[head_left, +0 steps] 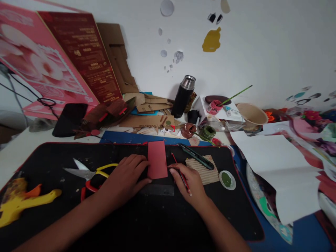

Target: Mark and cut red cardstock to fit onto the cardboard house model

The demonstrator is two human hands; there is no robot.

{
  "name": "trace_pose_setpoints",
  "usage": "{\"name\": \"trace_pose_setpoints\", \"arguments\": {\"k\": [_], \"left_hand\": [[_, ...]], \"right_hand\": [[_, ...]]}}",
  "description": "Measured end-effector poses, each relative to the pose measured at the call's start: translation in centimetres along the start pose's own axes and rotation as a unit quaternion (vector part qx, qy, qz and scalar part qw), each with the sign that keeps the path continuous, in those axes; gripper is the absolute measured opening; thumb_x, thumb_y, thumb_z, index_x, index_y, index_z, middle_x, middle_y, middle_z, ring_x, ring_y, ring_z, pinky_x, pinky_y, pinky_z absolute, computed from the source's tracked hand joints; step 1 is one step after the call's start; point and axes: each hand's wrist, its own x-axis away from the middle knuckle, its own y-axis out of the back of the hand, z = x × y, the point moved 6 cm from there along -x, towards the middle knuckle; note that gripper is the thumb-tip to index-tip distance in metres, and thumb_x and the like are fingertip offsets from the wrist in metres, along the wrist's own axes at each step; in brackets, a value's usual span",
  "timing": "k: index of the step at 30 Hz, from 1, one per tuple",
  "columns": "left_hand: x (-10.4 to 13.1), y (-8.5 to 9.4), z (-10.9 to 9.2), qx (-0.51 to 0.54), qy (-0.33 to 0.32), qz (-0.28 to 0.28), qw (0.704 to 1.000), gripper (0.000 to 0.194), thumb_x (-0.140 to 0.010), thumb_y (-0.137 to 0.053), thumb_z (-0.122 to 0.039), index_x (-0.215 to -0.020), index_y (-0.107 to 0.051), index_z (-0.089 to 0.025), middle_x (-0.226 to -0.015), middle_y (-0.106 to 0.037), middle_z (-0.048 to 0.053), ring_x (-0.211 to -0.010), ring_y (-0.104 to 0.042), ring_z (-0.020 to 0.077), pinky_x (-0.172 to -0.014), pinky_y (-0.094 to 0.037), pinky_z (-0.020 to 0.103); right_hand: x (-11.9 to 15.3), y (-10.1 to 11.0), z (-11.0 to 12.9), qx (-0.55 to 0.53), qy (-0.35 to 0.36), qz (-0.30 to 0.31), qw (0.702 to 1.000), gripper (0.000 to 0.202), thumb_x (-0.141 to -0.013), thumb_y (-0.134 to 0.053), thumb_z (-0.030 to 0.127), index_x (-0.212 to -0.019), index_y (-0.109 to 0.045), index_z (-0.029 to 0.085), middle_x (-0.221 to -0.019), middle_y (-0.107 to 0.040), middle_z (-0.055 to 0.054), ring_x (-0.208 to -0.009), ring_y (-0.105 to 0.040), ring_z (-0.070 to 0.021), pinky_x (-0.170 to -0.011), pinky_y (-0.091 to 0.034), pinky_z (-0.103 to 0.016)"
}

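Note:
A pink rectangle of card (pixel 157 159) lies upright on the black mat (pixel 147 224) in front of me. My left hand (pixel 128 175) rests flat beside it, thumb apart, with its fingertips at the card's left edge. Held in my right hand (pixel 191 182) is a red and black pencil (pixel 184 180), its tip pointing away from me near the card's right edge. Below the card is a clear ruler (pixel 157 190). Scissors (pixel 91 174) with yellow and red handles lie partly under my left hand. A dark green cutter (pixel 196 156) rests across corrugated cardboard (pixel 204 171).
A yellow glue gun (pixel 23 203) lies at the far left. Right of the cardboard sits a small dish of green paint (pixel 227 180). Behind the mat stand a black flask (pixel 183 96), paint jars (pixel 189 130) and cardboard scraps (pixel 147 120). White paper (pixel 278 168) covers the right side.

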Motion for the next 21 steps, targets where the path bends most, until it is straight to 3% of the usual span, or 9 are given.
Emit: {"name": "trace_pose_setpoints", "arguments": {"k": [6,21], "left_hand": [[-0.12,-0.07,0.09,0.008,0.010,-0.003,1.000,0.038,-0.101,-0.071,-0.043,-0.130,-0.068,-0.019,-0.133,-0.071,0.015,-0.122,-0.066,0.0352,-0.103,-0.054,0.054],[-0.36,-0.28,0.00,0.003,0.013,-0.003,1.000,0.041,-0.099,-0.074,-0.042,-0.131,-0.067,-0.018,-0.133,-0.071,0.015,-0.122,-0.065,0.0350,-0.102,-0.054,0.053]], "right_hand": [[-0.02,0.25,-0.03,-0.005,-0.011,-0.008,1.000,0.023,-0.108,-0.058,0.029,-0.108,-0.080,0.023,-0.081,-0.080,-0.003,-0.066,-0.075,-0.0184,-0.074,-0.060,-0.028],[0.21,0.42,-0.18,-0.016,-0.019,-0.025,0.999,0.024,-0.108,-0.059,0.032,-0.107,-0.081,0.022,-0.077,-0.078,-0.002,-0.062,-0.071,-0.0175,-0.069,-0.059,-0.027]]}}
